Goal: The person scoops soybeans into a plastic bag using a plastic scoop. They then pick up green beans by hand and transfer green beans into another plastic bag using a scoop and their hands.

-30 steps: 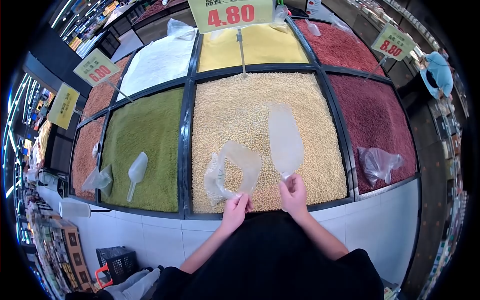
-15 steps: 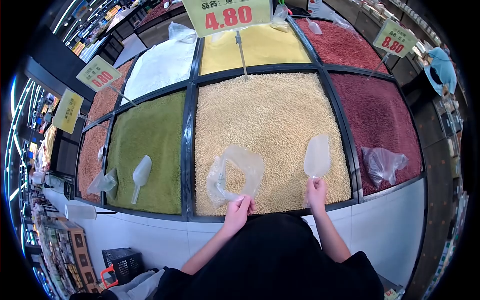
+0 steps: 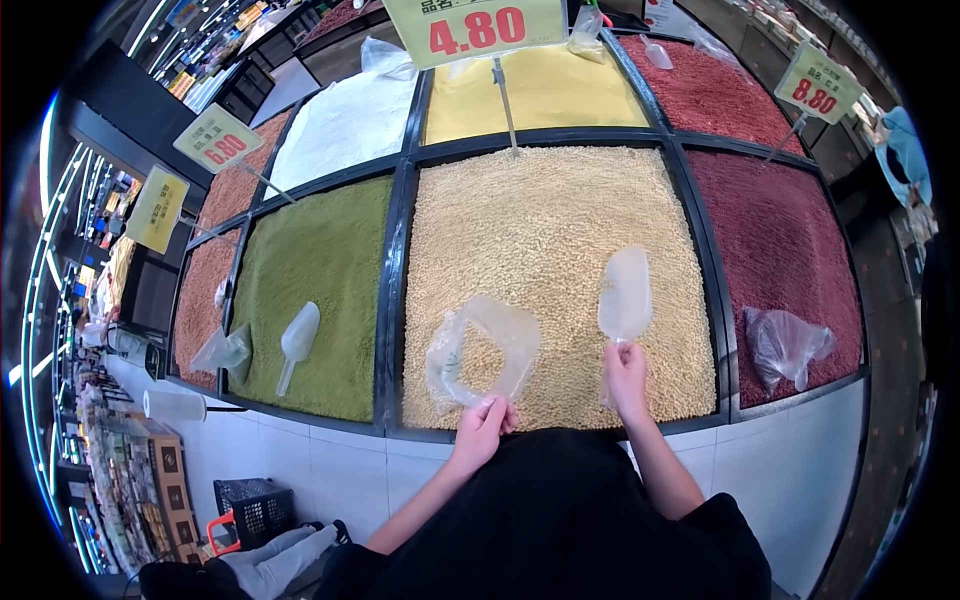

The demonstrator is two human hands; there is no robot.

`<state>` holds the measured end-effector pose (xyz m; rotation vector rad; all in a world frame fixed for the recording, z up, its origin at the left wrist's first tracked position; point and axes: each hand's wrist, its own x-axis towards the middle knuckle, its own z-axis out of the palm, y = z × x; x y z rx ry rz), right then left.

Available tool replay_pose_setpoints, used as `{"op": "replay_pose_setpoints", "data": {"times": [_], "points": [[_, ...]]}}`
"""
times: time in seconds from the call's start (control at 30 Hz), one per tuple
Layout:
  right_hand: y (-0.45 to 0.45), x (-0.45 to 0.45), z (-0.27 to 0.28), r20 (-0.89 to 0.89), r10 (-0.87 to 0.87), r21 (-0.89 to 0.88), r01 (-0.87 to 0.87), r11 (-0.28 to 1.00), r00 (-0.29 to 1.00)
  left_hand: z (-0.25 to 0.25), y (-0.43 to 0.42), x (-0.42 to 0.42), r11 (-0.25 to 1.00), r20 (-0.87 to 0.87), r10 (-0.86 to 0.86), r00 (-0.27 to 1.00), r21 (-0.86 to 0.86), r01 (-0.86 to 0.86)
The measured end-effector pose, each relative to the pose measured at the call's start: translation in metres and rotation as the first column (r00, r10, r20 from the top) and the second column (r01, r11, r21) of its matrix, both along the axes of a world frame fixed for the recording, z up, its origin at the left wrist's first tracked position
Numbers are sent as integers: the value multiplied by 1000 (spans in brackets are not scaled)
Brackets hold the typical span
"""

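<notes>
My left hand [image 3: 485, 428] is closed on the near edge of a clear plastic bag [image 3: 520, 340], whose wide mouth shows as a ring above the pale yellow soybeans [image 3: 540, 205]. In my right hand [image 3: 626, 378] is the handle of a translucent plastic scoop [image 3: 626, 292]. Its blade points away from me over the right part of the same bin, and I see no beans in it. Whether the scoop touches the beans I cannot tell.
Black dividers [image 3: 397, 260] frame the bins. Green beans [image 3: 320, 235] with another scoop [image 3: 300, 335] lie left; dark red beans [image 3: 765, 220] with a crumpled bag [image 3: 785, 345] lie right. A price sign [image 3: 480, 30] stands ahead. A black basket [image 3: 255, 505] and a person's legs [image 3: 280, 555] are lower left.
The view has shifted, so the bins sit further right. The scoop has moved slightly left and away from me, nearer the bag. Someone's legs now show more fully at lower left.
</notes>
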<state>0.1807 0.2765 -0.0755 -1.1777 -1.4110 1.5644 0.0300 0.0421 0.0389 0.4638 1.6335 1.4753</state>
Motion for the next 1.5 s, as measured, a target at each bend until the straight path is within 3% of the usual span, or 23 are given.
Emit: {"op": "replay_pose_setpoints", "data": {"times": [0.27,0.43,0.7,0.93,1.0,1.07,1.13,1.17,1.2,1.27,1.3,1.37,1.5], "points": [[3,-19,16,-30,47,-55,-49,997,998,-1,-3,5,1000,-31,30,999,-2,-30],[-5,-19,50,-196,114,-237,-160,958,974,-2,-2,8,999,-29,38,999,5,-38],[-35,-17,101,-385,221,-233,-326,916,896,-5,-4,16,999,-52,32,998,9,-32],[-65,-17,124,-484,359,-155,-482,862,798,-4,-5,23,999,-36,39,999,6,-39],[-73,-21,119,-480,477,46,-522,852,736,-3,-5,25,998,-26,61,998,-2,-61],[-79,-21,122,-457,485,55,-521,852,745,-3,-7,27,998,-22,62,998,-7,-62],[-80,-20,131,17,612,237,-598,766,791,-3,-7,29,998,-16,62,998,-11,-63],[-83,-20,137,135,571,309,-582,752,810,-3,-7,30,998,-17,56,998,-1,-56],[-85,-21,139,136,570,310,-582,752,810,-3,-7,30,999,-19,49,999,9,-49],[-87,-24,141,287,483,561,-554,616,827,-7,-9,29,999,-32,48,998,3,-48],[-88,-27,138,291,479,561,-553,616,828,-7,-9,30,999,-43,46,998,-2,-46],[-85,-29,126,326,445,698,-529,483,835,-8,-9,32,998,-17,58,998,-12,-58],[-84,-26,127,392,432,689,-570,448,812,-8,-9,32,998,6,55,998,-16,-54]]}}
